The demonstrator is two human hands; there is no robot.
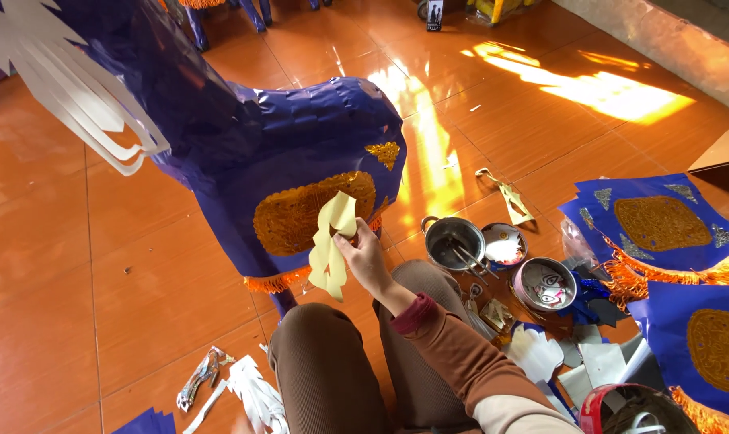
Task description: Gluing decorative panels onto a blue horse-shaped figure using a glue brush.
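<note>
Pale yellow paper cutout [330,245]: wavy-edged strip, long axis near vertical, upper end tilted slightly right. It hangs in front of the gold saddle panel [300,210] on the flank of the blue paper horse figure [244,128]; contact with the panel cannot be told. Right hand [367,259] lies just right of the strip, thumb and fingertips pinched on its right edge near mid-height, remaining fingers loosely curled. Strip extends above and below the pinch. Left hand out of view. Orange fringe [277,281] runs below the panel. Further right on the orange tiled floor [99,265]: small metal pot [453,241], blue gold-trimmed sheets [662,221], paper scraps.
</note>
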